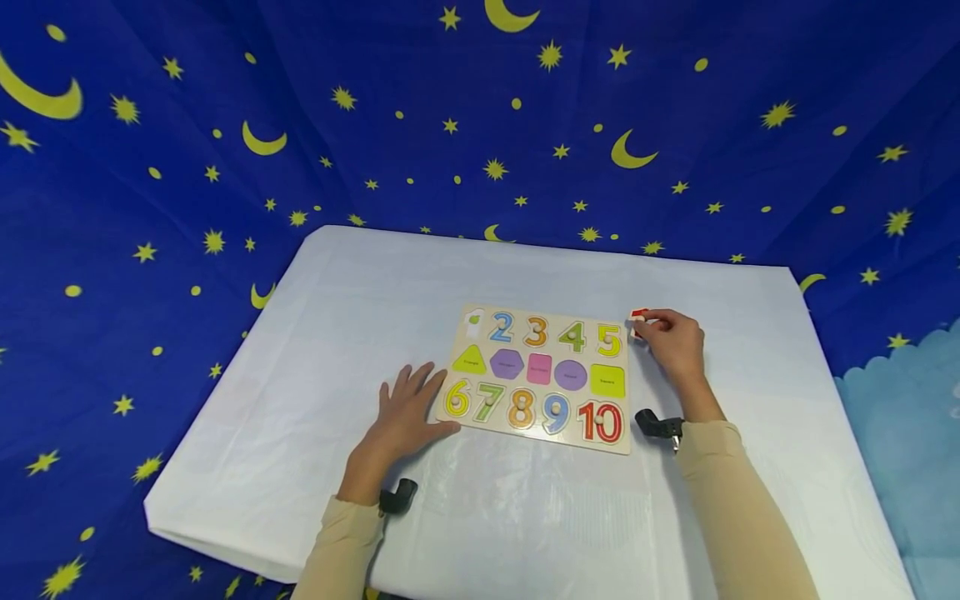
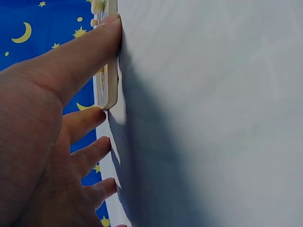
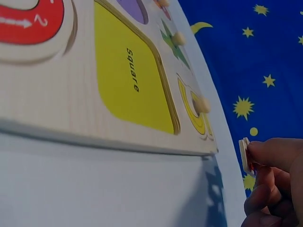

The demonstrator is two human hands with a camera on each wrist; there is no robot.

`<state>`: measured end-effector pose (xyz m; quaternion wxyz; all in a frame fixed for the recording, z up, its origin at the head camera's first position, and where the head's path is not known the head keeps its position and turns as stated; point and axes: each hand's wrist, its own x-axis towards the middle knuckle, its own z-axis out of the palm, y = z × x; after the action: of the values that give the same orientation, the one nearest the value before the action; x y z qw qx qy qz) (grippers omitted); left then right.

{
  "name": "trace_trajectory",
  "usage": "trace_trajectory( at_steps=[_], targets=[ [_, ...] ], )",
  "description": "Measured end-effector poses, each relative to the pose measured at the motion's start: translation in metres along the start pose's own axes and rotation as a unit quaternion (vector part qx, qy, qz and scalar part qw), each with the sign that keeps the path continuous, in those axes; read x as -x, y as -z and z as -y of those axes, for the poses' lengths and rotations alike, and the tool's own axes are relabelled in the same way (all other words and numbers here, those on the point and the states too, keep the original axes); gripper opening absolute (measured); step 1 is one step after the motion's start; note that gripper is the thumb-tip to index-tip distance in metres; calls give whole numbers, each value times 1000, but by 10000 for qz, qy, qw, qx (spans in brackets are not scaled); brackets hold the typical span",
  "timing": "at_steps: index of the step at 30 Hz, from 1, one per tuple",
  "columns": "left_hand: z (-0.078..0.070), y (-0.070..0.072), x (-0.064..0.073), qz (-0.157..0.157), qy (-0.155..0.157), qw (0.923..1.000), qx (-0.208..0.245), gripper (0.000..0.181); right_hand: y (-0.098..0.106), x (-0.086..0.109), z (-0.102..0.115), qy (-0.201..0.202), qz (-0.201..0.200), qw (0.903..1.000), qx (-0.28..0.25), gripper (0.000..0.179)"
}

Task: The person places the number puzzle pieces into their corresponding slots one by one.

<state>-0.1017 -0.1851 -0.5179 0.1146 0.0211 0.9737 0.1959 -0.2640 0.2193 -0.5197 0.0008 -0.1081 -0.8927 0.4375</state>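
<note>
A wooden number puzzle board (image 3: 75,101) lies flat on the white-covered table, with knobbed number pieces 2 through 10 in its top and bottom rows. At its upper left, the recess for number 1 (image 1: 473,325) holds no piece. My right hand (image 1: 677,343) pinches a small red-and-white puzzle piece (image 1: 638,314) just beyond the board's upper right corner; in the right wrist view the piece (image 3: 245,157) appears edge-on, partly covered by fingers. With fingers spread, my left hand (image 1: 401,422) rests at the board's lower left corner, its thumb (image 2: 102,40) along the edge.
Flat coloured shapes fill the board's middle row, among them a yellow square (image 1: 607,381) and a purple hexagon (image 1: 507,364). The white table cover (image 1: 300,358) extends around the board. Behind stands a blue curtain (image 1: 420,75) with yellow moons and stars.
</note>
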Motion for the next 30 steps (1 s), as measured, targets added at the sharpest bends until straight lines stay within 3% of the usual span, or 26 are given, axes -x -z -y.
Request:
trace_trajectory(
  at_steps=[30],
  targets=[
    [0,0,-1,19,58,10000,40,94,-20,4,8,124,181,9998,3,37]
  ],
)
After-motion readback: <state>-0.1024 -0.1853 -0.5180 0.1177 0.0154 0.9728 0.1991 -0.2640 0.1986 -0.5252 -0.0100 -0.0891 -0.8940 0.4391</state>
